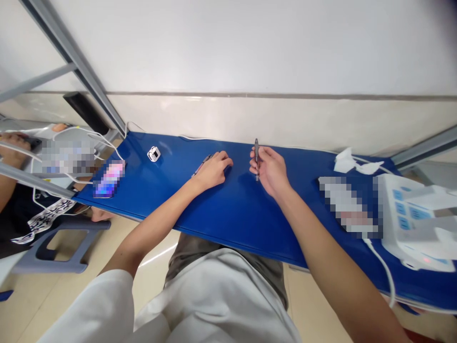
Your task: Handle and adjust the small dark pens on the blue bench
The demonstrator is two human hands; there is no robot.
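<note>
Upright in my right hand (273, 169) is a dark pen (256, 155) with a clear lower end, pinched between thumb and fingers above the blue table (235, 214). To its left, my left hand (213, 170) rests low at the tabletop with its fingers curled. A second slim, dark pen-like thing (200, 166) juts out along the outer side of that hand, and the hand hides the rest of it. The two hands are apart. A small white earbud case (153, 154) lies left of my left hand.
A phone (109, 180) lies at the table's left end. On the right are crumpled tissue (345, 161), a blurred-out phone-like device (348, 205) on a white cable (380, 262), and a white box (410, 219). Metal posts (85, 76) frame the table; another person's hand (16, 142) shows at far left.
</note>
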